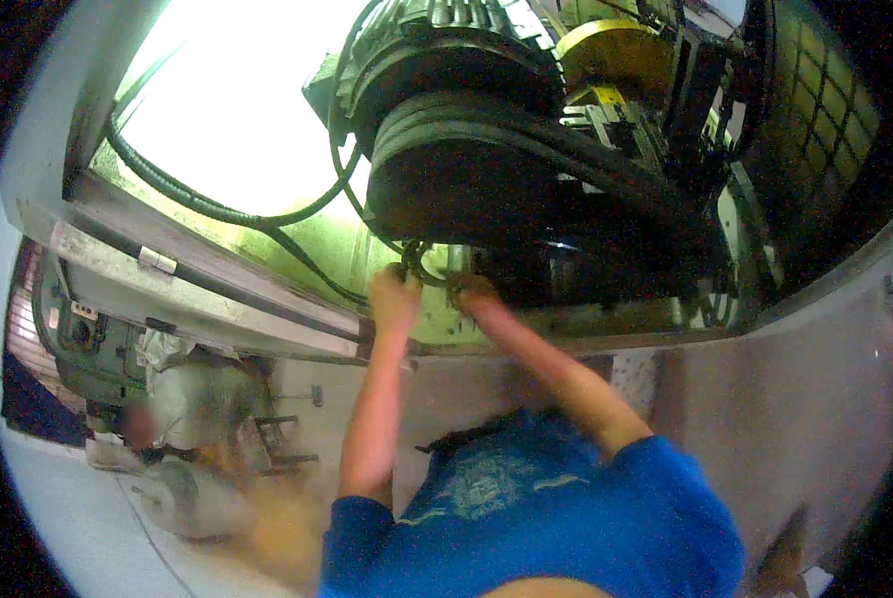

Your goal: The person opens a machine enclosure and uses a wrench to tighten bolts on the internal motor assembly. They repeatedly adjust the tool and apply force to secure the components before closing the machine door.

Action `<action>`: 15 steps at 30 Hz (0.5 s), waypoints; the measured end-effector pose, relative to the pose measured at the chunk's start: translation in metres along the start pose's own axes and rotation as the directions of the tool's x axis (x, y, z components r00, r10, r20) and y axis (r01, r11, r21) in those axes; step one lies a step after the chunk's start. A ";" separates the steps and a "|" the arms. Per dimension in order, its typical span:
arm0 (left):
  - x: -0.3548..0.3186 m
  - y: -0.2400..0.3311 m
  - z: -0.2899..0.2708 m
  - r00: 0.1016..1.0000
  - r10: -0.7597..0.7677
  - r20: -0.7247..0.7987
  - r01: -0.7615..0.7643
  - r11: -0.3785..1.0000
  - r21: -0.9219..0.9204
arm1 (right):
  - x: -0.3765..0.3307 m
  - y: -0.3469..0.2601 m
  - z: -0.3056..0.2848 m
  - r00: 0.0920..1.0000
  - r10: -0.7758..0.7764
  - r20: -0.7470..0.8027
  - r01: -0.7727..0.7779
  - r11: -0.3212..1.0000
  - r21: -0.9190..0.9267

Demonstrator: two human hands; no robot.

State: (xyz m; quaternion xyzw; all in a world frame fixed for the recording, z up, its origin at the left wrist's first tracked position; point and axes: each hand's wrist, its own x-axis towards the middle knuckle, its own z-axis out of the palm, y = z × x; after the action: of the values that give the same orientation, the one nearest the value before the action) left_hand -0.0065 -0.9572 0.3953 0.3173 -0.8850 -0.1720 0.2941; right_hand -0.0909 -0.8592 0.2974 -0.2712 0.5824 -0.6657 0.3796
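Both my arms, in blue sleeves, reach up to the underside of a machine. My left hand (395,291) is curled around a loop of thin black cable (419,265) just below a large black pulley (456,169). My right hand (474,292) is pressed against the machine beside that loop, with its fingers curled; what it grips is hidden. A thick black belt (596,159) runs from the pulley to the right. Above the pulley sits a ribbed motor housing (437,40).
A thick black hose (207,207) sags across the bright opening at the upper left. Yellow machine parts (616,50) and a dark mesh guard (815,110) sit upper right. A grey panel (765,399) lies below. Another person (182,399) crouches beside a grey machine (88,339) at the lower left.
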 end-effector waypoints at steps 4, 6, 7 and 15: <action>0.001 -0.003 -0.003 1.000 0.025 0.008 -0.025 1.000 -0.007 | -0.001 -0.053 0.014 0.999 -0.048 0.022 0.044 0.988 0.149; 0.002 -0.004 -0.002 0.978 0.185 -0.095 -0.180 0.982 0.059 | 0.012 -0.055 0.015 0.998 -0.035 0.044 0.031 0.996 0.087; 0.002 -0.004 -0.003 0.954 0.267 -0.140 -0.255 0.962 0.098 | 0.017 -0.051 0.016 0.997 -0.042 0.058 0.034 0.991 0.130; 0.004 -0.003 0.002 0.999 -0.038 0.030 0.034 0.991 0.127 | 0.012 -0.065 0.028 0.991 -0.046 -0.130 0.082 0.954 0.288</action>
State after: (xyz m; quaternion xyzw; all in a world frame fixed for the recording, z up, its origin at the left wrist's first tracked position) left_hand -0.0092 -0.9615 0.3938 0.3486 -0.8928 -0.1259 0.2560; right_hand -0.0876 -0.8827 0.3648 -0.1898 0.4905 -0.7717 0.3577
